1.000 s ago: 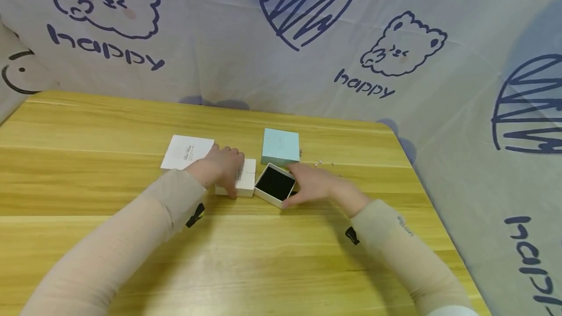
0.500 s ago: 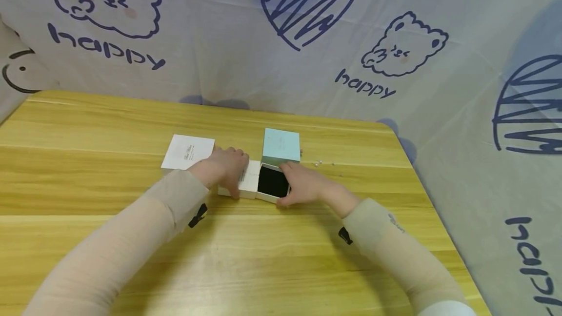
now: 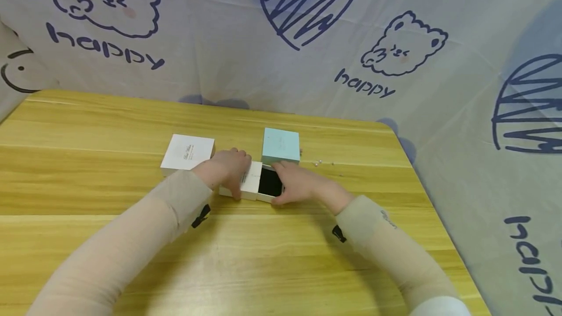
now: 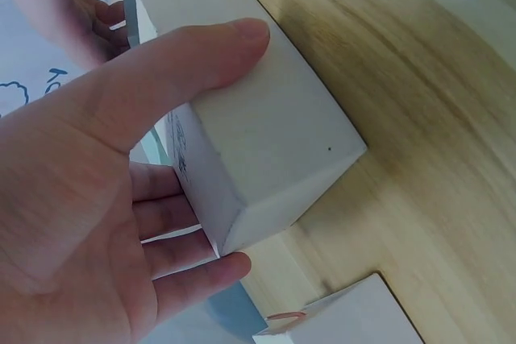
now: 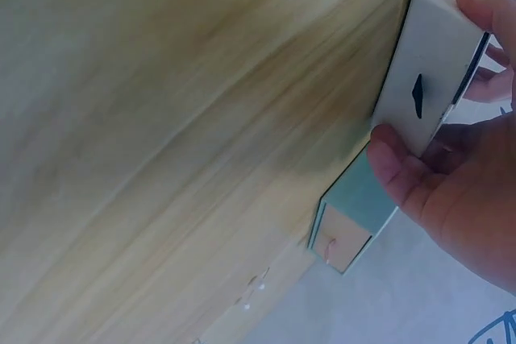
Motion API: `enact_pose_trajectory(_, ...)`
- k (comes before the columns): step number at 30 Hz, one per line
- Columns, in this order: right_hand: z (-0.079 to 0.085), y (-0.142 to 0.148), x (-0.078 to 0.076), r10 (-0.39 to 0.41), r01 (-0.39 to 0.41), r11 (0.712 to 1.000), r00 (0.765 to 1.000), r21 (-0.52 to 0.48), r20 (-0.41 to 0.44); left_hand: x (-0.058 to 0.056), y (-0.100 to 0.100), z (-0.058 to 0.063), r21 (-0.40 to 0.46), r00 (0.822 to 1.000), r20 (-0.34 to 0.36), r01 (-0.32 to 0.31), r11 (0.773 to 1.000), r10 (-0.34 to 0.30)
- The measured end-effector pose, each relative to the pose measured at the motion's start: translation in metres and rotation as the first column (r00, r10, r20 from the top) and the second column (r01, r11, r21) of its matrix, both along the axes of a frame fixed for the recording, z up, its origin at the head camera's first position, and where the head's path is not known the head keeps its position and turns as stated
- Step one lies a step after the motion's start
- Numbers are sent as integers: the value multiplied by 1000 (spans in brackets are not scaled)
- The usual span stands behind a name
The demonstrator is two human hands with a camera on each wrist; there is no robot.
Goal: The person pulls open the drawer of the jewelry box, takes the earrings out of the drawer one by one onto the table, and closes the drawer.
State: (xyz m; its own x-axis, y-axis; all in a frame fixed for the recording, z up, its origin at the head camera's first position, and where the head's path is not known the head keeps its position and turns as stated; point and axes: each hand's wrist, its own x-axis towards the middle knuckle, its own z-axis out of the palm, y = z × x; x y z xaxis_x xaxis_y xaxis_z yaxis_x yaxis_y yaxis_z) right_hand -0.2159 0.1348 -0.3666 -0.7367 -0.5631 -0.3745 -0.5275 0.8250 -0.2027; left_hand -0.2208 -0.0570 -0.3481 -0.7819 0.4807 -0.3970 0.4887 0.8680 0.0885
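My left hand grips a white gift-box sleeve, thumb along its near side and fingers over the top and far edge. Partly inside the sleeve's right end sits a white drawer lined in black. My right hand holds the drawer's outer end between thumb and fingers. A black pull tab sticks out of the drawer's end face in the right wrist view. From the left wrist, the sleeve shows its plain side under my thumb.
Left of the sleeve lies another white box with printed lettering. A light blue box stands just behind the drawer. Several tiny shiny pieces are scattered right of it. A printed cloth hangs behind the wooden table.
The drawer has turned from a slant into line with the sleeve and slid leftward partway into it. My right hand has moved left with it; the sleeve has shifted slightly right.
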Motion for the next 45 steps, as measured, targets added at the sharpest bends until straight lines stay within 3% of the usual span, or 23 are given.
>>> enact_pose_trajectory(14,-3,-10,-4,-3,9,992,999,-122,49,0,3,-1,-22,1000,-4,1,1000,-1)
enact_pose_trajectory(20,2,-4,-5,-75,84,992,992,-90,104,1,2,-1,-27,1000,-10,0,1000,0)
enact_pose_trajectory(30,1,-7,-5,-75,90,991,987,-100,143,2,3,-1,-21,1000,-20,10,1000,-11)
enact_pose_trajectory(40,1,-16,-3,26,30,964,978,-265,206,1,3,-1,-19,1000,-18,10,1000,-11)
enact_pose_trajectory(45,2,-17,-2,21,34,964,979,-262,203,1,3,-1,-24,1000,-18,8,1000,-8)
